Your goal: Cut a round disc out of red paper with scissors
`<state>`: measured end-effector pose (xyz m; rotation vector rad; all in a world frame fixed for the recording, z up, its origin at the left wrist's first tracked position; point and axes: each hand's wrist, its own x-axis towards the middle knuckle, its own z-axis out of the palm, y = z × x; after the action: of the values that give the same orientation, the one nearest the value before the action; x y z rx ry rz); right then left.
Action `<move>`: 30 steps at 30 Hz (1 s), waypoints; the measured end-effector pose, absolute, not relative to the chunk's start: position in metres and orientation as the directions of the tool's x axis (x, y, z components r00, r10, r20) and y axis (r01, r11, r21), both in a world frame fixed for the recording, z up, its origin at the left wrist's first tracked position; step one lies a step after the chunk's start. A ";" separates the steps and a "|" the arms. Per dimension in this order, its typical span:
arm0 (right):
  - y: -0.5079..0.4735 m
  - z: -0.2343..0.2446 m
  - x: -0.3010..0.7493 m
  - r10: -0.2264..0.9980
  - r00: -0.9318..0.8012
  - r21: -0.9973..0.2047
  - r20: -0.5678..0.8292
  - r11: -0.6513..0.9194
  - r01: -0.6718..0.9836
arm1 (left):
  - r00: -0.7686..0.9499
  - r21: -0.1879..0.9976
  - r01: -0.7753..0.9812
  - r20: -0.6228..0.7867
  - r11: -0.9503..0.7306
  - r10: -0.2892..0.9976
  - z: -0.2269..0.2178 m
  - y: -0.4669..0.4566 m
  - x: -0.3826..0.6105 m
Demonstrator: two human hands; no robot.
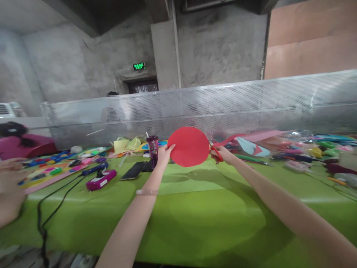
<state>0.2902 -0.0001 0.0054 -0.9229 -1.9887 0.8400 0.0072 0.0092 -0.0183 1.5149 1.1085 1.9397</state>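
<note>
A round piece of red paper (189,146) is held up above the table, its face toward me. My left hand (165,153) pinches its left edge, thumb on the near side. At the right edge of the disc, my right hand (222,154) grips red-handled scissors (218,153), whose blades reach the paper's rim. A red strip (232,139) trails off to the right, just beyond the scissors. Under both hands lies a light green sheet (195,180) on the green tabletop.
Green-covered table (178,227). Left: a phone (134,170), purple cup (153,147), purple box (101,180), black cords (41,219) and coloured craft pieces. Right: a pale blue cutout (252,146) and plastic-wrapped supplies. A mesh barrier (223,108) stands behind; another person's hand (12,190) is at far left.
</note>
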 end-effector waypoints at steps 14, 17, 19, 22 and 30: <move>0.011 0.000 0.296 0.824 -0.471 -0.849 0.315 0.466 0.249 | -0.264 0.819 0.132 0.572 -0.558 0.777 -0.020 0.010 0.004; 0.007 0.002 0.294 0.818 -0.481 -0.838 0.316 0.479 0.263 | -0.252 0.820 0.140 0.571 -0.555 0.781 -0.020 0.008 0.006; 0.005 0.002 0.293 0.816 -0.483 -0.835 0.317 0.481 0.266 | -0.256 0.817 0.157 0.576 -0.555 0.776 -0.019 0.007 0.006; 0.003 0.002 0.292 0.815 -0.477 -0.831 0.328 0.489 0.265 | -0.257 0.809 0.180 0.588 -0.560 0.767 -0.019 0.007 0.006; 0.003 0.003 0.291 0.826 -0.457 -0.817 0.330 0.492 0.300 | -0.260 0.816 0.176 0.578 -0.550 0.774 -0.020 0.010 0.005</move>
<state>0.2911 0.0029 0.0031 -0.9264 -1.9911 0.8980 0.0046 0.0096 -0.0199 1.5656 1.1585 1.8622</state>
